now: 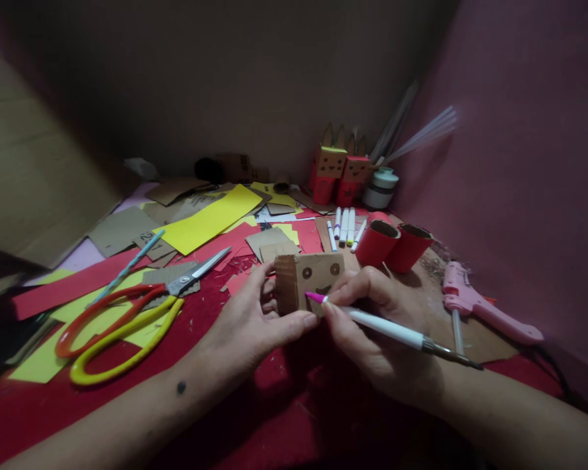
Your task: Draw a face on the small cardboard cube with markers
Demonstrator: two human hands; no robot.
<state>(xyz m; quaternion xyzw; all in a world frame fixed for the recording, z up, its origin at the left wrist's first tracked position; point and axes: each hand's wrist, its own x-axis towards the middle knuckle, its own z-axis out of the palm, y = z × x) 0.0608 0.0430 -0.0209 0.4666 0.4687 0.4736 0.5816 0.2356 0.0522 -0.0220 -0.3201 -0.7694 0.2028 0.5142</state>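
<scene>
My left hand (267, 316) is closed around a small cardboard box (318, 266) with round eyes and a mouth drawn on its front. Between the fingers and thumb of my right hand (377, 320) is a marker (389, 328) with a white barrel, a pink tip and a dark tapered back end. That pink tip is at the face of the box, low on its left side. Whether it touches the cardboard I cannot tell. My right fingers hide part of the box's right side.
Red-and-yellow-handled scissors (142, 313) and yellow paper (210, 219) lie left. Several white markers (343, 225) and two red tubes (394, 247) sit beyond my right hand. A pink glue gun (490, 303) is at right. Two box-headed figures (330, 171) stand behind.
</scene>
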